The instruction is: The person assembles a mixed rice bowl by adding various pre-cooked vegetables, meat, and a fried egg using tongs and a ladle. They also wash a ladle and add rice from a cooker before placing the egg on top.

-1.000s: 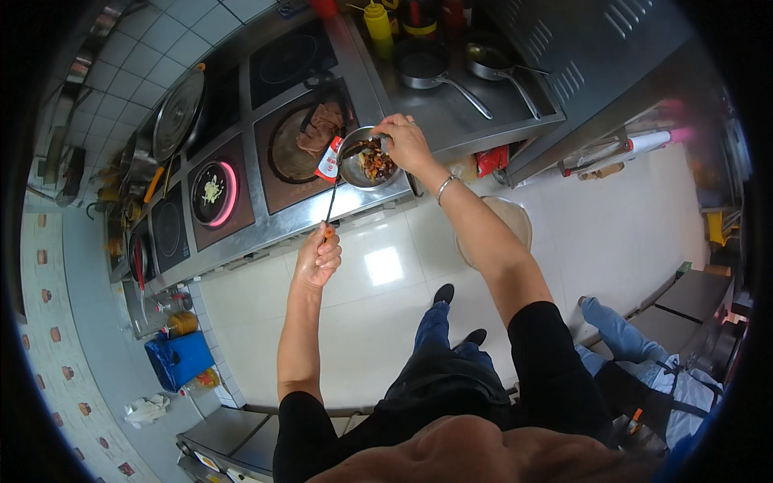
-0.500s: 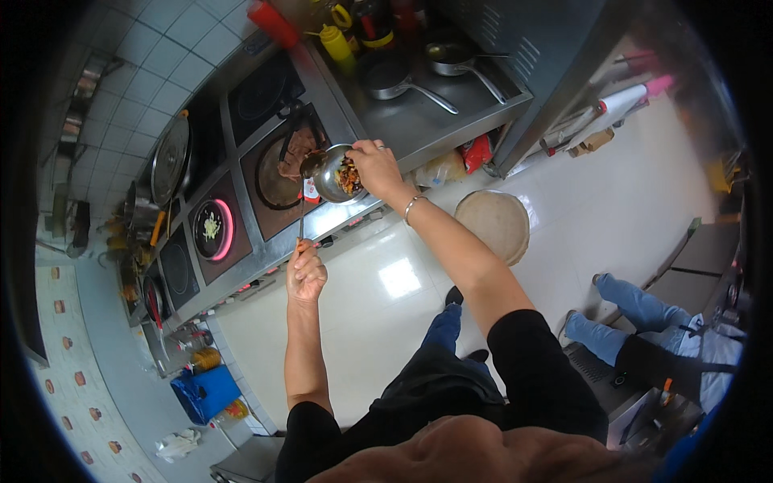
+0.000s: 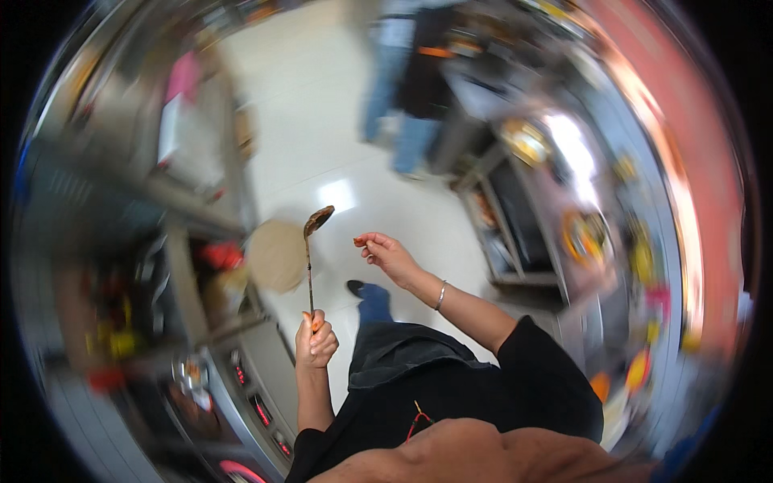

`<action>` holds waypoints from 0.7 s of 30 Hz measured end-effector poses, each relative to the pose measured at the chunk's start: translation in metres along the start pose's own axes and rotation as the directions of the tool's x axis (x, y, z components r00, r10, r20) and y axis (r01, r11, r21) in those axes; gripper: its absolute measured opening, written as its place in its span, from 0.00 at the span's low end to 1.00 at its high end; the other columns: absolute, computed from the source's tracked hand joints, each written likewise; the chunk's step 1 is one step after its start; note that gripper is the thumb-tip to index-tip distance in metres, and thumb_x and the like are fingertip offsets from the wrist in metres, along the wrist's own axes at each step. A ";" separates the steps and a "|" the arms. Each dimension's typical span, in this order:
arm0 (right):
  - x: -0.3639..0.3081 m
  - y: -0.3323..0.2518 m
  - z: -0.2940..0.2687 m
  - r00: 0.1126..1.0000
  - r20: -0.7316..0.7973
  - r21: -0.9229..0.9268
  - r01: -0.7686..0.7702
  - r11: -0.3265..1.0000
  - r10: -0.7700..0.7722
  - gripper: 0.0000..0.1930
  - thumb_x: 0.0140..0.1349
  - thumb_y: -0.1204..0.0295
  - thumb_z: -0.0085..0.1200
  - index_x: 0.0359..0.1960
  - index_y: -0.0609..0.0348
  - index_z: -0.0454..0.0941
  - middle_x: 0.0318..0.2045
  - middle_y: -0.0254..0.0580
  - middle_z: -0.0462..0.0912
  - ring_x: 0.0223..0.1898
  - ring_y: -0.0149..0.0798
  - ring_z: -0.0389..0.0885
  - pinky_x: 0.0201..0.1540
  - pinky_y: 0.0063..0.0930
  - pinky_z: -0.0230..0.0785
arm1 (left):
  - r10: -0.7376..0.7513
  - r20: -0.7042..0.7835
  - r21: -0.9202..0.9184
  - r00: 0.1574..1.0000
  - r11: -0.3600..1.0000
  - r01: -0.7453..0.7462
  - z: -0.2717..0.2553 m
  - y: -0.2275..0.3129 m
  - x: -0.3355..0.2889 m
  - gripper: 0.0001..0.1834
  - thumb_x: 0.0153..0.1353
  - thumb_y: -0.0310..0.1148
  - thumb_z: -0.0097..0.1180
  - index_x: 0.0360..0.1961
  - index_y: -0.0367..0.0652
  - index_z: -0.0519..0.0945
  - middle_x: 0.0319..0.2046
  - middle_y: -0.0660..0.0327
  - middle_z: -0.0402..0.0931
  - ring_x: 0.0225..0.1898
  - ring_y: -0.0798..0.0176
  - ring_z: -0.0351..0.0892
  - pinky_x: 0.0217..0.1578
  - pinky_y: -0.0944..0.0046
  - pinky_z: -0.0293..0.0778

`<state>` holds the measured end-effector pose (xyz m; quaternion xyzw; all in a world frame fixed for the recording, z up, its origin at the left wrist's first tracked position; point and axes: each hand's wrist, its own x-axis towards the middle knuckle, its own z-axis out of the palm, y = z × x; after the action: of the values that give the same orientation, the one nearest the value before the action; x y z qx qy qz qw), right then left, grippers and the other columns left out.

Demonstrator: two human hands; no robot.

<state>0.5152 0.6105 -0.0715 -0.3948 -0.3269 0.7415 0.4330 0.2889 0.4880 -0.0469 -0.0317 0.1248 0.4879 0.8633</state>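
Upright in my left hand is a long-handled ladle, its bowl coated in dark brown sauce. My fingers are wrapped round the lower end of its handle. My right hand is held out over the floor, thumb and fingers pinched on a small orange-red piece whose kind I cannot make out. A blurred shiny metal bowl appears on the stove at the lower left, apart from both hands.
A round tan disc is on the floor beyond my left hand. At the far side stands a person in jeans and a dark apron. A counter with blurred dishes runs along the right. Steel shelving stands at left.
My view has swung right, from the stove to the aisle. The right hand has let go of the metal bowl and now pinches a small piece. The ladle has come away from the bowl.
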 end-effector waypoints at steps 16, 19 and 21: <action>-0.687 0.062 -0.394 -0.075 -0.784 -0.606 -0.120 0.787 -0.616 0.18 0.63 0.73 0.42 0.55 0.59 0.63 0.52 0.43 0.72 0.55 0.38 0.68 0.55 0.27 0.60 | -0.910 -0.347 0.669 0.225 -0.072 0.739 0.082 -0.587 0.081 0.17 0.66 0.39 0.39 0.48 0.39 0.67 0.16 0.70 0.61 0.09 0.80 0.51 0.08 0.79 0.47; -0.706 0.017 -0.479 0.015 -0.714 -0.672 -0.295 0.679 -0.700 0.22 0.60 0.77 0.41 0.58 0.62 0.59 0.56 0.53 0.65 0.61 0.47 0.61 0.61 0.33 0.54 | -0.853 -0.431 0.783 0.294 -0.192 0.592 0.084 -0.654 0.103 0.23 0.65 0.42 0.41 0.54 0.36 0.62 0.18 0.67 0.65 0.11 0.77 0.55 0.11 0.76 0.51; -0.707 -0.014 -0.536 0.092 -0.700 -0.674 -0.413 0.612 -0.708 0.25 0.57 0.78 0.41 0.59 0.65 0.57 0.58 0.57 0.62 0.61 0.50 0.58 0.62 0.37 0.53 | -0.804 -0.451 0.836 0.387 -0.229 0.499 0.081 -0.693 0.118 0.24 0.65 0.43 0.40 0.56 0.37 0.60 0.19 0.66 0.66 0.12 0.75 0.57 0.12 0.75 0.53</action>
<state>1.2080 0.0562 -0.1000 -0.8739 -0.2729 -0.0033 0.4023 0.9515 0.2387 -0.0441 0.4718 0.2216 -0.2351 0.8204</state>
